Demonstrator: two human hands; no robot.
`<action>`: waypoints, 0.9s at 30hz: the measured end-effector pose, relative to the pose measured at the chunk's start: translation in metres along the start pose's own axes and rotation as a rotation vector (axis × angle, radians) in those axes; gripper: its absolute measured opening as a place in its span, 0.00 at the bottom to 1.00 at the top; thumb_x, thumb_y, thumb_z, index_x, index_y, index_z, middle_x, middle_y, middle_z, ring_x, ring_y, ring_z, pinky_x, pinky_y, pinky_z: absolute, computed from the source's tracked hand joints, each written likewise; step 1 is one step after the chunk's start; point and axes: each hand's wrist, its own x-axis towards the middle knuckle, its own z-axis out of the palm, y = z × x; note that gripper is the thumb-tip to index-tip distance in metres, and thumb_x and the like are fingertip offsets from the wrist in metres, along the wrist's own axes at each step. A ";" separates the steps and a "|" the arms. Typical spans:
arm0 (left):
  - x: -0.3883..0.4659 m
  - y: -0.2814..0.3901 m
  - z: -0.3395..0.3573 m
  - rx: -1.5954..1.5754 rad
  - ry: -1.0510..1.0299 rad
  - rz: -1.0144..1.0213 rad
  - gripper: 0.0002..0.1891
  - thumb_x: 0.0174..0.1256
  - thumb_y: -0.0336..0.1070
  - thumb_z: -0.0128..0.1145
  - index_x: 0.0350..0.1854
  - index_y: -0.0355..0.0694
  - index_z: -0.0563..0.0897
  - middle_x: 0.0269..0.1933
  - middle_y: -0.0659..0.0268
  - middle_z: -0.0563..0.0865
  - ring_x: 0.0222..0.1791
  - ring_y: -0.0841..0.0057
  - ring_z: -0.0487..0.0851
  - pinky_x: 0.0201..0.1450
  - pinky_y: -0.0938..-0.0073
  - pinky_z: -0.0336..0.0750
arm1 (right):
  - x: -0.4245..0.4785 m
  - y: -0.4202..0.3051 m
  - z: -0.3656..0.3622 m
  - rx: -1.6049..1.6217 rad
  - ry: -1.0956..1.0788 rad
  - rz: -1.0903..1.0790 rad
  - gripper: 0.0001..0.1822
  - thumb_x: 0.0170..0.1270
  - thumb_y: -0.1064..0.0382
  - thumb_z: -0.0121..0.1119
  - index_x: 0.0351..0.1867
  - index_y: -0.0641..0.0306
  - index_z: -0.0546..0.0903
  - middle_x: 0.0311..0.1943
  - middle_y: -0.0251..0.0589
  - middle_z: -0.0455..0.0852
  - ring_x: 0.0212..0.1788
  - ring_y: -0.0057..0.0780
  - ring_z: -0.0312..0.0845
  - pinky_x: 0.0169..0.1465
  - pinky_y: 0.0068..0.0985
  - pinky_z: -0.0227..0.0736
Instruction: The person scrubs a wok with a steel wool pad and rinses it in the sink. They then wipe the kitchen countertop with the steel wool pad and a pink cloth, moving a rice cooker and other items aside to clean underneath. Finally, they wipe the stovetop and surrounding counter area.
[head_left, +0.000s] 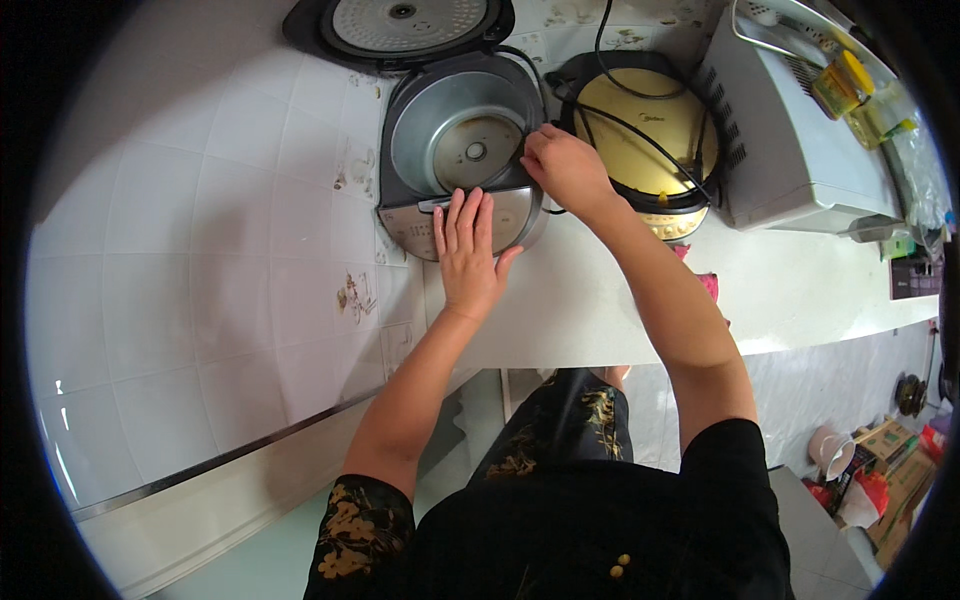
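A rice cooker (459, 135) stands on the counter against the tiled wall, with its lid (409, 22) raised. Its inside is bare, showing a stained round heating plate (480, 154) with a button-like centre. My left hand (470, 262) lies flat across the cooker's front control panel (412, 229), fingers pointing away from me and thumb apart. Along the cooker's right rim, my right hand (564, 165) is bent with its fingers curled. Its fingertips are partly hidden, so whether it pinches anything is unclear.
Right of the cooker sits a gold-lidded Midea appliance (637, 142) with a black power cord (637, 129) across it. Beyond stands a white oven-like appliance (795, 150) bearing a yellow-capped jar (842, 85). A pink cloth-like item (708, 286) lies partly behind my right arm on the counter (795, 292).
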 end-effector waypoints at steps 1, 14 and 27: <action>-0.001 -0.001 -0.001 -0.001 0.001 -0.002 0.41 0.58 0.51 0.64 0.69 0.34 0.63 0.69 0.57 0.65 0.72 0.55 0.58 0.73 0.47 0.47 | -0.007 0.002 -0.005 0.122 0.047 0.048 0.07 0.59 0.63 0.62 0.33 0.64 0.80 0.36 0.44 0.81 0.39 0.42 0.81 0.41 0.35 0.76; -0.004 -0.001 0.004 0.011 0.014 0.012 0.43 0.55 0.48 0.67 0.70 0.35 0.61 0.69 0.56 0.64 0.73 0.55 0.57 0.74 0.46 0.46 | -0.276 0.130 -0.079 0.318 0.293 0.881 0.05 0.63 0.70 0.59 0.36 0.71 0.79 0.25 0.41 0.83 0.27 0.24 0.80 0.34 0.24 0.74; 0.008 0.009 -0.016 0.001 -0.050 0.024 0.39 0.60 0.46 0.63 0.69 0.35 0.61 0.69 0.53 0.63 0.73 0.54 0.57 0.74 0.44 0.45 | -0.329 0.220 -0.103 0.505 1.060 1.124 0.09 0.69 0.65 0.56 0.40 0.71 0.81 0.30 0.38 0.82 0.31 0.22 0.77 0.37 0.20 0.76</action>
